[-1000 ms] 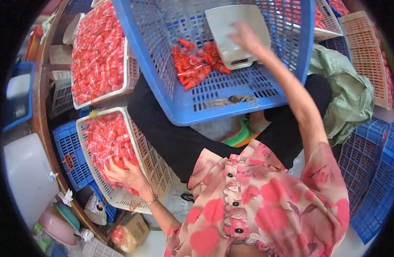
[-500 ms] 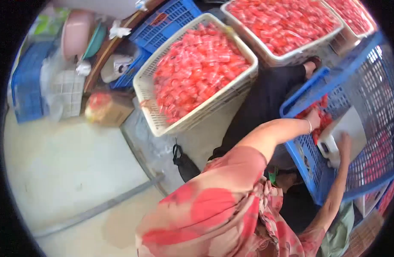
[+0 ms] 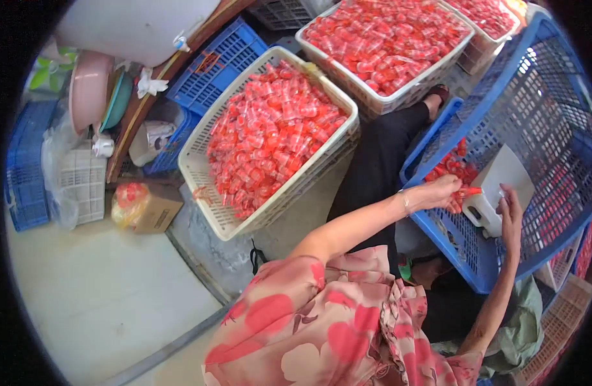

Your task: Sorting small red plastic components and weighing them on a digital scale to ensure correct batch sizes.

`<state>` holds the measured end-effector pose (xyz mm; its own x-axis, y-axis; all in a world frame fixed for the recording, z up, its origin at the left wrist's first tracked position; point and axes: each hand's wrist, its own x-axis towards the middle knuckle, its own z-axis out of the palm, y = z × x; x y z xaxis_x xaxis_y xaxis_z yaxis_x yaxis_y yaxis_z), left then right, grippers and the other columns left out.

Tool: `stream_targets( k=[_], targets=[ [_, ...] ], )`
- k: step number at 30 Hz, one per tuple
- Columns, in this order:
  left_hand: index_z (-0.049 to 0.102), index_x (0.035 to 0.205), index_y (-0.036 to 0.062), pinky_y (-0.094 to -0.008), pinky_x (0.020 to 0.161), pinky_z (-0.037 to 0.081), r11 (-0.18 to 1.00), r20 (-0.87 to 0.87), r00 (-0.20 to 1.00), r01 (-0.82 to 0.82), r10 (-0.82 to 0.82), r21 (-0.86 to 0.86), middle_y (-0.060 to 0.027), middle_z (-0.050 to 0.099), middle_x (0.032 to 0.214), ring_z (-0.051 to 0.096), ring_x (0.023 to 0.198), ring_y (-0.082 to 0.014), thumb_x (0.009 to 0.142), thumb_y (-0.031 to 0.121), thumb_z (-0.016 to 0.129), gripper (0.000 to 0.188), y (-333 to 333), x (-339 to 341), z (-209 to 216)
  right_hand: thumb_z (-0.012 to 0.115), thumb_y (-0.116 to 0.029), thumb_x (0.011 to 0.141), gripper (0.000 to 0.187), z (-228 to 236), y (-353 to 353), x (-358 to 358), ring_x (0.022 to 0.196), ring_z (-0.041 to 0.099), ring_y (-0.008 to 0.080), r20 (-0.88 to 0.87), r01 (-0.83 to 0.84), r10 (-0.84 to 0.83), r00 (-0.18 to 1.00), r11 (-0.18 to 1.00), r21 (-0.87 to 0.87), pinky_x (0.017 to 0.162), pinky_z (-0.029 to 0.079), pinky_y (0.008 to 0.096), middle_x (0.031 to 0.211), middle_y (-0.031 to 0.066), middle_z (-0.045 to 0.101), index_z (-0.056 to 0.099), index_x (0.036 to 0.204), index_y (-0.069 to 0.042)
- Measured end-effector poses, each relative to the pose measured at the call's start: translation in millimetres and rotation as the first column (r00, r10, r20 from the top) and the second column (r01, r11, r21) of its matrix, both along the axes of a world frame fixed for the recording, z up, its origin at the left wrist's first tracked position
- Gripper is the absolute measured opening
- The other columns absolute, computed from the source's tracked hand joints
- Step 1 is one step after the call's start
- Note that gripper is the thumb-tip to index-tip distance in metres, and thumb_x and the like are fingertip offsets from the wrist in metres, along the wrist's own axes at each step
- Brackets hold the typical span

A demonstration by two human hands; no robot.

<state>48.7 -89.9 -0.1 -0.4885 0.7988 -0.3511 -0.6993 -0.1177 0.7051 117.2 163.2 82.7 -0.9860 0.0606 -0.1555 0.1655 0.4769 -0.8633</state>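
Note:
My left hand (image 3: 442, 194) is closed around a small red bottle (image 3: 468, 192) with an orange tip, over the tilted blue crate (image 3: 437, 238). Inside that crate, beyond my left hand, lies a heap of similar red bottles (image 3: 460, 168). A white plastic jug (image 3: 509, 177), apparently cut open and with a handle opening, rests in the crate right beside the held bottle. My right hand (image 3: 511, 215) is at the jug's right side, fingers apart and partly stretched out; whether it touches the jug is hard to see.
Left of the blue crate stands a cream basket (image 3: 202, 151) heaped with red bottles. Another full cream basket (image 3: 389, 103) is behind it. At the far left are a pink basin (image 3: 90, 90), a cardboard box (image 3: 157, 209) and blue crates (image 3: 28, 167). Green cloth (image 3: 521, 334) lies below my right arm.
My left hand has drawn back from the heap toward the jug's handle side, now with a bottle showing in it. My right hand's fingers have come off the jug's face. The whole view has shifted.

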Motion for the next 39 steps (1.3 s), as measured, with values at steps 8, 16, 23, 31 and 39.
stream_targets(
  k=[8, 16, 23, 31, 39],
  targets=[
    [0.054, 0.110, 0.0049, -0.0338, 0.076, 0.052, 0.972, 0.079, 0.995, 0.037, -0.057, 0.232, -0.0060, 0.060, 0.095, 0.062, 0.082, -0.0197, 0.098, 0.027, 0.054, 0.025, -21.7, 19.9, 40.0, 0.054, -0.007, 0.094, 0.029, 62.0, -76.4, 12.0, 0.099, 0.058, 0.0138, -0.113, -0.136, 0.139, 0.984, 0.990, 0.035, 0.086, 0.047, 0.0287, 0.103, 0.0064, 0.060, 0.055, 0.123, -0.002],
    [0.050, 0.111, 0.0062, -0.0306, 0.072, 0.050, 0.925, 0.017, 0.951, 0.296, -0.309, 0.237, -0.0027, 0.056, 0.088, 0.059, 0.077, -0.0159, 0.100, 0.040, 0.048, 0.036, -30.0, 17.9, 62.0, 0.064, -0.005, 0.088, 0.031, 68.8, -58.8, 27.8, 0.096, 0.064, 0.0205, -0.186, -0.359, 0.395, 0.900, 0.912, 0.200, 0.078, 0.050, 0.0328, 0.101, 0.0110, 0.064, 0.056, 0.118, 0.000],
    [0.050, 0.109, 0.0049, -0.0307, 0.069, 0.048, 0.924, -0.276, 0.886, 0.382, -0.372, -0.020, -0.0041, 0.054, 0.084, 0.058, 0.076, -0.0154, 0.101, 0.044, 0.044, 0.040, -28.8, 32.9, 72.8, 0.064, -0.007, 0.088, 0.028, 49.7, -60.1, 42.1, 0.086, 0.066, 0.0192, -0.293, -0.400, 0.481, 0.826, 0.868, 0.295, 0.070, 0.052, 0.0333, 0.094, 0.0098, 0.066, 0.058, 0.115, 0.001],
    [0.050, 0.102, 0.0013, -0.0376, 0.074, 0.047, 0.979, -0.973, -0.185, -0.176, -0.136, -0.103, -0.0186, 0.054, 0.093, 0.057, 0.081, -0.0342, 0.085, 0.009, 0.063, 0.023, -34.2, 41.4, 81.3, 0.055, -0.031, 0.098, 0.029, 3.6, -83.2, 65.4, 0.061, 0.063, 0.0122, 0.465, 0.268, 0.121, 0.877, 0.680, -0.682, 0.052, 0.051, 0.0250, 0.079, 0.0061, 0.065, 0.060, 0.100, -0.003],
    [0.051, 0.125, 0.0000, -0.0464, 0.086, 0.044, 0.716, -0.928, -0.223, -0.695, -0.299, -0.064, -0.0199, 0.057, 0.109, 0.056, 0.098, -0.0362, 0.085, 0.010, 0.066, 0.044, -160.8, 23.9, 86.6, 0.063, -0.035, 0.091, 0.045, 7.7, -66.4, 15.3, 0.076, 0.066, 0.0171, 0.102, 0.067, -0.050, 0.994, 0.983, -0.172, 0.061, 0.054, 0.0288, 0.091, 0.0128, 0.068, 0.058, 0.121, -0.001]
  ],
)
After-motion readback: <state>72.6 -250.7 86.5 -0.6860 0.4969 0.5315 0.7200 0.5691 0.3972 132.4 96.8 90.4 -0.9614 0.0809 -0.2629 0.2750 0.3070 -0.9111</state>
